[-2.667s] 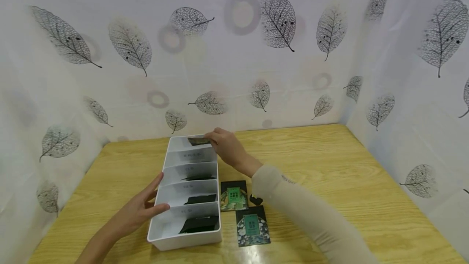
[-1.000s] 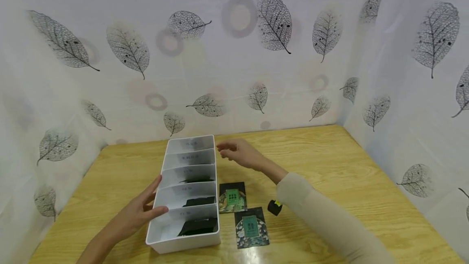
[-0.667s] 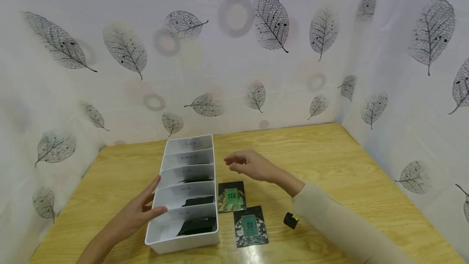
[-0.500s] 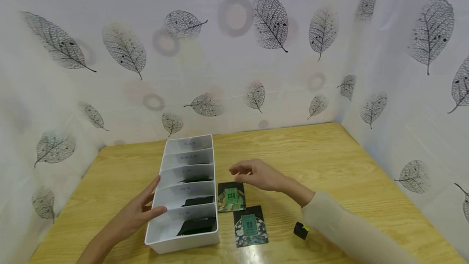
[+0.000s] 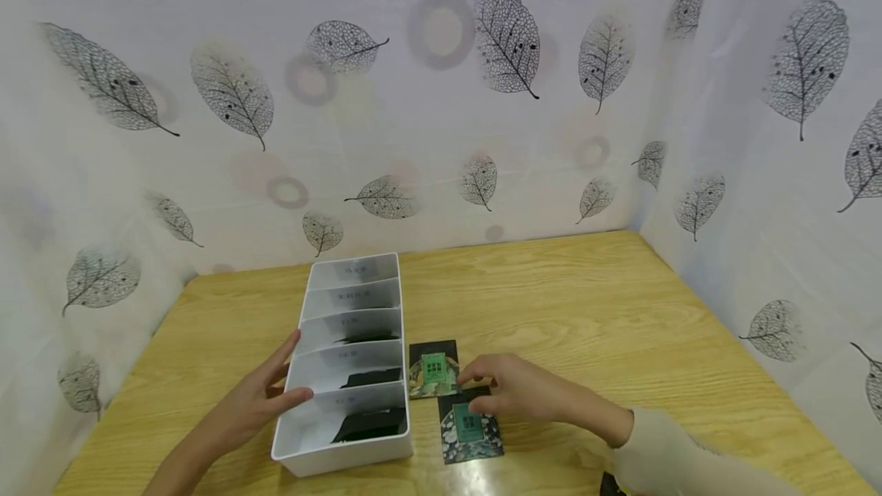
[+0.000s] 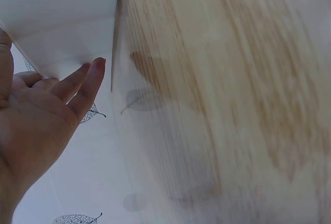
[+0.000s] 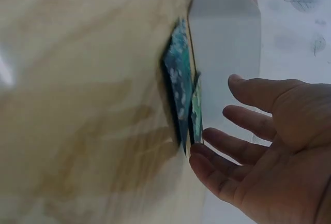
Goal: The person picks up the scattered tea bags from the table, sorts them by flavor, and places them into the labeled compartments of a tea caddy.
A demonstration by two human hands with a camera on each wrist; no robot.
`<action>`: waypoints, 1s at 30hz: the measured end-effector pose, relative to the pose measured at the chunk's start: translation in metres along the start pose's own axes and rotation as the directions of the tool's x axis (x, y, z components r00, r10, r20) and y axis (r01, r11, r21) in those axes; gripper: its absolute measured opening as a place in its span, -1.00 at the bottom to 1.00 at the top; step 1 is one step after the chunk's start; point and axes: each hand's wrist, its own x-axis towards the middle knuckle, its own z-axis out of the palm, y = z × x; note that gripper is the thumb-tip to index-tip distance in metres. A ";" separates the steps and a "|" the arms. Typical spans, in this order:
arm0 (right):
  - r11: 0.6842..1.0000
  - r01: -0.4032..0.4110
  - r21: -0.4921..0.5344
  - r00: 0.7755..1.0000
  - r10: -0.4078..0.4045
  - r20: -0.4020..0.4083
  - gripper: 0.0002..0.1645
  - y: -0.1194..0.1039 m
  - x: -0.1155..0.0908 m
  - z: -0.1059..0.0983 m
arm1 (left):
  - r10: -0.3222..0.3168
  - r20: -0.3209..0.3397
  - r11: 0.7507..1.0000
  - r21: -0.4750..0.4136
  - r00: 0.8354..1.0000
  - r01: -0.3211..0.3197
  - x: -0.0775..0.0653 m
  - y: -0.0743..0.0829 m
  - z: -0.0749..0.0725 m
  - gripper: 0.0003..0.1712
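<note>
A white divided box (image 5: 344,456) with several labelled compartments stands on the table. My left hand (image 5: 251,404) rests on its left side, fingers extended along the outer wall, thumb over the rim; in the left wrist view, the left hand's fingertips (image 6: 98,63) touch that wall. Right of the box lie two flat tea packets: a green-and-gold patterned one (image 5: 422,389) and, nearer me, a white-flowered one (image 5: 458,446). My right hand (image 5: 527,389) is above them, fingers loosely bent and holding nothing, thumb over the flowered packet. In the right wrist view the right hand (image 7: 274,146) has spread, relaxed fingers.
Dark packets (image 5: 372,425) lie in the three nearer compartments. A small black object (image 5: 609,484) shows under the right sleeve. The wooden table (image 5: 586,297) extends to the right, with a leaf-print curtain (image 5: 441,98) behind it.
My right hand held a dark packet at the farthest compartment, then let it go. It has come toward me and right, down to the two packets. The left hand stays on the box.
</note>
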 end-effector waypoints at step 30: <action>0.805 -0.264 -0.531 0.960 0.271 -0.067 -0.41 -0.025 -0.025 0.047 | 0.013 0.011 0.999 -0.037 1.000 -0.012 0.000 -0.002 0.001 0.08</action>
